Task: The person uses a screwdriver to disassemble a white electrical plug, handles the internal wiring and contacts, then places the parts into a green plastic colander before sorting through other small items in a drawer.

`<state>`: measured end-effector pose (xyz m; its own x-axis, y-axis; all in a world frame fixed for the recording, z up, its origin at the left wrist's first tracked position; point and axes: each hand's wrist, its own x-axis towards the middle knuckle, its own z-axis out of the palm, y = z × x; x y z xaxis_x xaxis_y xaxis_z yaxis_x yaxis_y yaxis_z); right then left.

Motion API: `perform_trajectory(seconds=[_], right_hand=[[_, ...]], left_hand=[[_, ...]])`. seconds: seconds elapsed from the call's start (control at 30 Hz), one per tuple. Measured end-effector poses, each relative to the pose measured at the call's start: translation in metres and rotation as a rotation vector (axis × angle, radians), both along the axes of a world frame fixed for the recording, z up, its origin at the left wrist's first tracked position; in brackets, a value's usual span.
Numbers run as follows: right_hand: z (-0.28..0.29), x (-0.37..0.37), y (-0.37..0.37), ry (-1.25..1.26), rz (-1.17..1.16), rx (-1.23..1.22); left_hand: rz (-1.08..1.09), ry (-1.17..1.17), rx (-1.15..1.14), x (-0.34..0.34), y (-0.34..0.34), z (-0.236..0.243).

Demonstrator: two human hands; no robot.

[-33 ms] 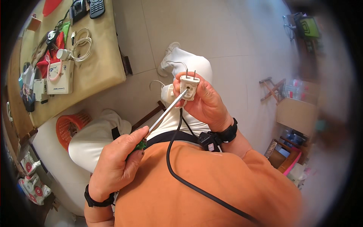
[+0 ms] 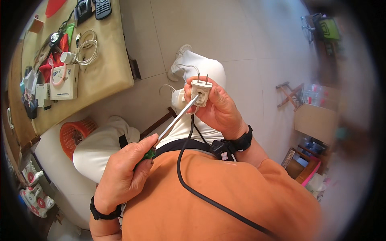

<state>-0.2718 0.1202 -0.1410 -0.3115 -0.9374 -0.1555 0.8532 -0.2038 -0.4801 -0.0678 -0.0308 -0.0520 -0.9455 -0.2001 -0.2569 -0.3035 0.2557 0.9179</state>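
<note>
My right hand [image 2: 219, 108] is closed around a dirty white two-pin plug [image 2: 202, 89], its metal prongs pointing away from me. In my left hand [image 2: 128, 170] is a screwdriver [image 2: 177, 118] with a long metal shaft and a green handle, mostly covered by the fingers. The shaft's tip meets the face of the plug, at or just beside a small dark hole; which of the two I cannot tell. A rounded white piece [image 2: 177, 100] with a thin pale cord shows behind my right fingers. Below the plug hangs a black cable [image 2: 184, 176], crossing my orange shirt.
At left stands a table [image 2: 108, 52] bearing a coiled white cable [image 2: 89, 47], a cream box [image 2: 64, 82] and a handset [image 2: 103, 9]. An orange basket [image 2: 73, 134] is beside my leg. To the right are a folding stool [image 2: 288, 94] and a cardboard box [image 2: 315, 120].
</note>
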Motion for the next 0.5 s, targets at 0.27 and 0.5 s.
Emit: perform_trajectory(seconds=[0.27,0.5], right_hand=[[0.001,0.001,0.002,0.026,-0.021,0.035],[0.006,0.003,0.001,0.216,-0.09,0.115]], left_hand=[[0.029,-0.025,0.028,0.001,0.003,0.002],[0.02,-0.077,-0.031,-0.002,0.002,0.015]])
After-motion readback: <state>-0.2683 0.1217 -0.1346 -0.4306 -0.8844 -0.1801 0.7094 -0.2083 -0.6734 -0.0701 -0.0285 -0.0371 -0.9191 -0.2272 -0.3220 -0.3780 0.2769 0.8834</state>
